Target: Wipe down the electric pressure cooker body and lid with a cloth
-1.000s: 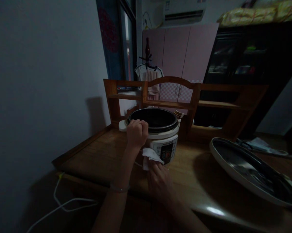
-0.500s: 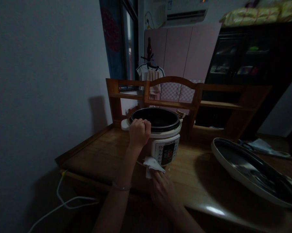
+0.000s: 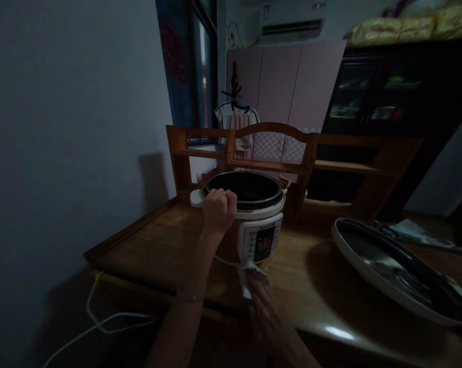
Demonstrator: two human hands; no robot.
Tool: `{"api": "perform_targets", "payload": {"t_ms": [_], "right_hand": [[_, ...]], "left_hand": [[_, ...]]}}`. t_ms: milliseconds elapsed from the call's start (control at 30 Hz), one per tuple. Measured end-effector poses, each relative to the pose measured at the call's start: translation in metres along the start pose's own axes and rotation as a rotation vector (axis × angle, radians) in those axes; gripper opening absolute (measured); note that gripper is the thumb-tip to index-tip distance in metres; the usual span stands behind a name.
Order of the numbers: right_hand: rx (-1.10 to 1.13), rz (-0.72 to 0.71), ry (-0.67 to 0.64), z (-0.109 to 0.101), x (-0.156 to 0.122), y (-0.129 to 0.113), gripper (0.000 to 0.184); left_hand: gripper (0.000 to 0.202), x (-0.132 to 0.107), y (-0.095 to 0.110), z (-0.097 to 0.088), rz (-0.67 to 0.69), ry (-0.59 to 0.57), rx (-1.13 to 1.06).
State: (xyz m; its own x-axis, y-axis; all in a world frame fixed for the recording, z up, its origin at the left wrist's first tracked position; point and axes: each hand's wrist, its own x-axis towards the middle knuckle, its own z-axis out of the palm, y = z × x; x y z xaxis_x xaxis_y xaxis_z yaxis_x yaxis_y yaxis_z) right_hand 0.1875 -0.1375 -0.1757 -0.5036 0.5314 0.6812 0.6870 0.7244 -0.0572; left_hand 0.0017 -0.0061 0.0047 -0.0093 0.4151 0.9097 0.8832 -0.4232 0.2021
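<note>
A white electric cooker [image 3: 259, 225] with a dark inner pot stands open on a wooden desk [image 3: 169, 245]. My left hand [image 3: 218, 209] grips the cooker's near-left rim. My right hand [image 3: 265, 306], blurred, holds a white cloth [image 3: 248, 276] against the desk just below the cooker's control panel [image 3: 263, 241]. The cooker's lid [image 3: 399, 268] lies upside down on the desk at the right.
A wooden shelf unit [image 3: 292, 148] rises behind the cooker. A white cord [image 3: 100, 322] hangs off the desk's left front edge. A grey wall closes the left side. Pink cupboards, hanging clothes and a dark cabinet stand further back.
My right hand has slid the cloth down from the cooker's front panel to the desk at its base. My left hand has stayed on the rim.
</note>
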Motion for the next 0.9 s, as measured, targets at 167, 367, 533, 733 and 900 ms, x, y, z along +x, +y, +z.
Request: {"api": "perform_targets", "payload": {"t_ms": [167,367,533,733,900], "right_hand": [[0.010,0.009,0.067,-0.024,-0.012,0.015,0.069],[0.289,0.321,0.285,-0.052,0.023,0.041,0.053],[0.656,0.530,0.501,-0.055,0.070,0.066,0.046],[0.879,0.703,0.545,-0.042,0.081,0.082,0.044],[0.898,0.803,0.551,-0.038,0.067,0.087,0.038]], "left_hand": [[0.039,-0.001,-0.001,0.001,0.005,0.014,-0.007],[0.039,0.000,-0.001,0.001,-0.007,-0.003,-0.031],[0.038,-0.001,-0.002,0.002,-0.004,-0.005,-0.015],[0.038,-0.002,-0.002,0.002,-0.010,0.005,-0.025],[0.037,-0.001,-0.002,0.002,-0.015,0.009,-0.028]]}}
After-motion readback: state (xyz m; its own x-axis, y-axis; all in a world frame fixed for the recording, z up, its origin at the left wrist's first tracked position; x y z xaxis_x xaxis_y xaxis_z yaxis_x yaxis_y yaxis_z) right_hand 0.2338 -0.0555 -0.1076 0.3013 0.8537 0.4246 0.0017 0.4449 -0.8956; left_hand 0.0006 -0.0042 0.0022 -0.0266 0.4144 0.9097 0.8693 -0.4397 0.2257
